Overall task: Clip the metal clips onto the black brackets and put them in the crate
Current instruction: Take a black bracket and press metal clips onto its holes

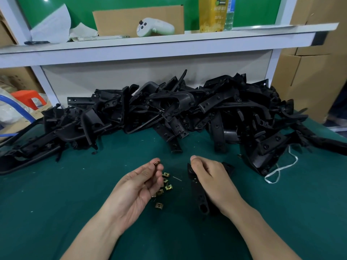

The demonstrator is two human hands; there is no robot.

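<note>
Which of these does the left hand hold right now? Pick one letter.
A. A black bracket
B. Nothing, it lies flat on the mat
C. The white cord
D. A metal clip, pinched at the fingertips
D: the left hand pinches a metal clip at its fingertips, above the loose clips on the green mat, while the black bracket is gripped by the right hand.

Bare left hand, bare right hand; forearms uncovered to frame edge; fingernails short, plain.
</note>
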